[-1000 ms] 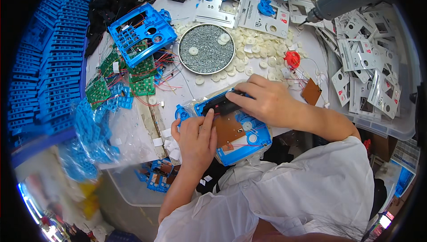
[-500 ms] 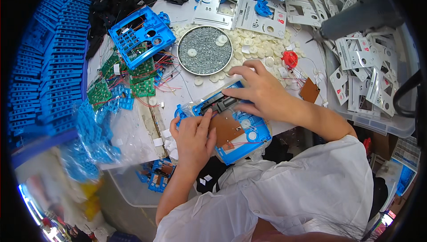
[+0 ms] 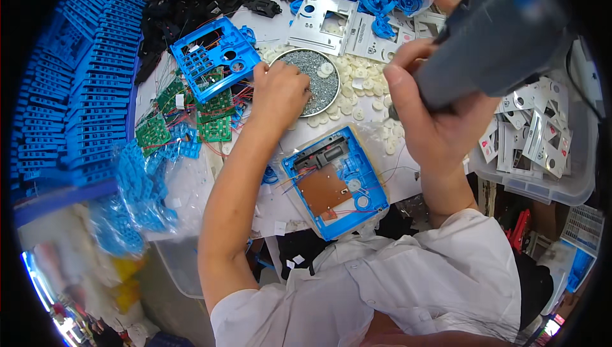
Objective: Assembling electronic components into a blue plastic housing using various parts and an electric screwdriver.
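Note:
My left hand (image 3: pixel 282 95) reaches over the near left side of a round metal dish (image 3: pixel 339 92) of small screws (image 3: pixel 319 98). Its fingers curl down into the screws, and their tips are hidden. In my right hand (image 3: pixel 433 111) is a grey electric screwdriver (image 3: pixel 484 41), gripped round its body and held up at the right; its bit cannot be made out. Between my forearms, on the table, lies a blue plastic housing (image 3: pixel 376 187) with its inside facing up. It contains a black module (image 3: pixel 328 154) along its far side, a brown circuit board (image 3: pixel 322 191) and thin wires.
Another blue housing (image 3: pixel 213 57) and green circuit boards (image 3: pixel 215 127) lie at the left, beside stacked blue frames (image 3: pixel 108 73). Cream plastic discs (image 3: pixel 357 92) spread right of the dish. A clear bin (image 3: pixel 561 184) holds silver panels (image 3: pixel 542 130). Black parts (image 3: pixel 191 2) pile up behind.
Both hands have left the black module, which stays in the housing. My left hand has gone to the screw dish. My right hand has taken hold of the electric screwdriver.

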Demonstrator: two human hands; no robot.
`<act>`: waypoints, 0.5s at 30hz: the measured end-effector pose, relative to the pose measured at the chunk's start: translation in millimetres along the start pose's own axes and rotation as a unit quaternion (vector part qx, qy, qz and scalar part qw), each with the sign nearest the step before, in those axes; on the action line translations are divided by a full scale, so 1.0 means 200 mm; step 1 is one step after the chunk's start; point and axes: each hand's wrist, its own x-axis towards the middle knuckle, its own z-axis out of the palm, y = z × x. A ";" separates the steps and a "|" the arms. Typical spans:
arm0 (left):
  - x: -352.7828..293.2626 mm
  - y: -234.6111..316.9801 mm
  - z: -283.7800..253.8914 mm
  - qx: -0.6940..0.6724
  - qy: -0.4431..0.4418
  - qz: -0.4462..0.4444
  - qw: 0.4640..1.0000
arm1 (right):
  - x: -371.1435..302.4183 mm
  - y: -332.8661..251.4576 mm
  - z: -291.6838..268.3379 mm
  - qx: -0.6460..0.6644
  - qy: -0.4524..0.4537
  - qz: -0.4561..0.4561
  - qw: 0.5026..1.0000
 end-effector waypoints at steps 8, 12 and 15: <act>0.07 0.04 0.04 0.016 0.095 -0.005 0.995 | 0.18 0.09 -0.02 0.155 -0.211 0.176 0.949; 0.08 0.04 0.03 -0.031 0.081 -0.026 0.996 | 0.13 0.16 0.00 0.180 -0.250 0.187 0.933; 0.03 0.05 -0.05 -0.018 0.048 -0.016 0.999 | 0.06 0.14 0.01 0.221 -0.230 0.214 0.923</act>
